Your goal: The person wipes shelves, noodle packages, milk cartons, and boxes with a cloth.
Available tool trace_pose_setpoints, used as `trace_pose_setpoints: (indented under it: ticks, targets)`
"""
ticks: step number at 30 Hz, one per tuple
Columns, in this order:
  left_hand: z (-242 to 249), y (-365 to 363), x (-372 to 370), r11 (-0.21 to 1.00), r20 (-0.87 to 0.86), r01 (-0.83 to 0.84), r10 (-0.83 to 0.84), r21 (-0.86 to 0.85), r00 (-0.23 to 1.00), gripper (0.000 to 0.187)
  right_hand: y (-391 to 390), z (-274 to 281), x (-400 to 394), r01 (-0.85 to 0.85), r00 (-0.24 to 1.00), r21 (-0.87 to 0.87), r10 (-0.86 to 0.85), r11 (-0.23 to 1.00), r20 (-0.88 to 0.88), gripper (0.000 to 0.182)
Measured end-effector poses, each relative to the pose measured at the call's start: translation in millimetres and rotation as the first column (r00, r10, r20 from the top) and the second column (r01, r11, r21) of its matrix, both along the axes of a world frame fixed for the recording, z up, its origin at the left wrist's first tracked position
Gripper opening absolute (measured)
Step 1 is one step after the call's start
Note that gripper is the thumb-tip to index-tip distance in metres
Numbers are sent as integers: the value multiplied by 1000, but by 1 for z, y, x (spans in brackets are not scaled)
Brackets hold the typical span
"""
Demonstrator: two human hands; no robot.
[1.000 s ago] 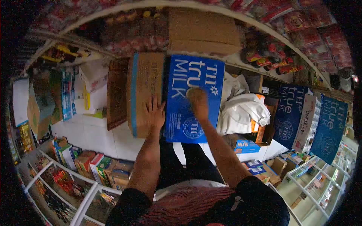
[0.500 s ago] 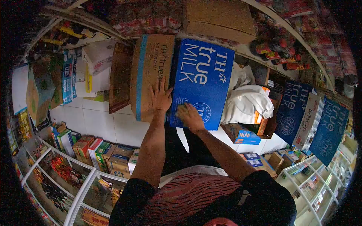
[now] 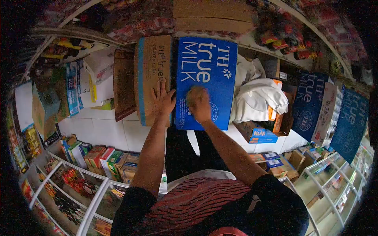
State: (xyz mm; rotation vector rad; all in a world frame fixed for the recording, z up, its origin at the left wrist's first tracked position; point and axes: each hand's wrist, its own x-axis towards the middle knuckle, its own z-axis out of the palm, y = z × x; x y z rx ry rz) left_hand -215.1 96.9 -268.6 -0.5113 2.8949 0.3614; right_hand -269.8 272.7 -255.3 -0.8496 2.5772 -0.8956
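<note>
A blue TH true MILK carton (image 3: 201, 55) stands in front of me, beside a brown TH true MILK carton (image 3: 147, 78) with a light blue stripe. My left hand (image 3: 163, 100) lies with fingers spread on the brown carton, near the edge by the blue one. Over the lower part of the blue face, my right hand (image 3: 201, 106) is bent and smeared by motion. Something yellowish seems to be in its fingers, too blurred to name.
A brown flap-open box (image 3: 124, 84) stands to the left. White cloth (image 3: 260, 100) lies to the right, above a blue NUVI box (image 3: 264, 135). More blue milk cartons (image 3: 309, 106) stand farther right. Glass display cases (image 3: 96, 196) line the near side; a brown carton (image 3: 212, 15) sits behind.
My right hand has moved up the blue carton's face. My left hand stays on the brown carton. The view has shifted slightly, so both cartons appear a little farther left.
</note>
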Motion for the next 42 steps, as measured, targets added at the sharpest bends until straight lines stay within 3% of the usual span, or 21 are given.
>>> trace_pose_setpoints:
  ticks: [2, 6, 8, 10, 12, 13, 15, 16, 18, 20, 22, 23, 25, 28, 30, 32, 34, 36, 39, 40, 42]
  targets:
    - [4, -5, -2, 994, 102, 24, -35, 108, 994, 49, 2, -13, 41, -218, 969, -41, 221, 975, 107, 64]
    - [17, -15, -4, 964, 171, 44, -92, 262, 981, 62, 33, -22, 69, -365, 922, -76, 371, 928, 111, 62]
    - [8, -18, -2, 896, 122, 21, -84, 444, 989, 73, 64, -51, 64, -644, 765, 13, 644, 765, 24, 53]
    - [14, -15, -6, 925, 107, 74, -122, 373, 987, 77, 104, -10, 5, -319, 941, 27, 313, 947, 128, 53]
    - [9, -12, -1, 949, 96, 100, -134, 299, 986, 81, 118, -19, -5, 171, 984, 167, -159, 971, -85, 64]
    - [2, -15, 1, 930, 77, 85, -120, 357, 990, 82, 116, -23, -14, 171, 984, 172, -159, 970, -81, 64]
    - [-2, -17, 1, 911, 53, 77, -107, 406, 993, 82, 92, -9, -40, 353, 932, 113, -339, 929, -127, 68]
    - [-1, -17, 3, 942, 86, 96, -130, 322, 988, 83, 79, -7, -43, 356, 931, 108, -342, 928, -127, 68]
    - [3, -17, -1, 965, 124, 124, -155, 233, 980, 84, 52, -5, -42, 192, 961, 157, -153, 969, -232, 69]
    - [9, -16, -5, 974, 166, 138, -168, 178, 972, 85, 31, -3, -24, 53, 996, 20, -51, 998, -70, 67]
    - [23, -8, -12, 984, 221, 132, -157, 121, 963, 85, 14, -9, 14, -8, 989, -43, 1, 999, -146, 48]
    - [27, -6, -15, 990, 269, 124, -136, 61, 954, 86, 18, -12, 31, -7, 989, -48, 0, 999, -147, 48]
    - [20, -6, -13, 991, 285, 124, -133, 51, 949, 89, 24, -17, 57, -297, 954, -38, 298, 954, 26, 46]
    - [20, -8, -13, 990, 324, 127, -138, 55, 936, 96, 49, 25, 35, -403, 898, -8, 397, 915, 190, 47]
    - [23, -6, -16, 989, 340, 128, -143, 68, 929, 100, 88, -11, 25, -393, 912, -17, 388, 919, -132, 50]
    - [25, -2, -18, 990, 406, 139, -126, -3, 905, 102, 99, -14, -4, -104, 990, 185, 119, 977, -74, 56]
    - [21, -4, -14, 991, 387, 133, -135, 32, 912, 100, 100, -24, -45, 109, 983, 181, -78, 978, -168, 62]
    - [-1, -12, -4, 989, 358, 134, -146, 60, 922, 98, 76, -19, -93, 164, 945, 144, -114, 976, -307, 65]
    - [-45, -20, 10, 964, 136, 83, -120, 251, 983, 98, 28, -27, -138, 224, 930, 15, -209, 975, -303, 61]
    - [-35, -19, 11, 830, 147, -79, -3, 552, 989, 99, 8, -25, -144, 197, 933, -78, -212, 977, -290, 59]
    - [-18, -20, 3, 589, 197, -210, 88, 780, 977, 100, -34, -7, -142, 127, 939, -146, -167, 981, -299, 54]
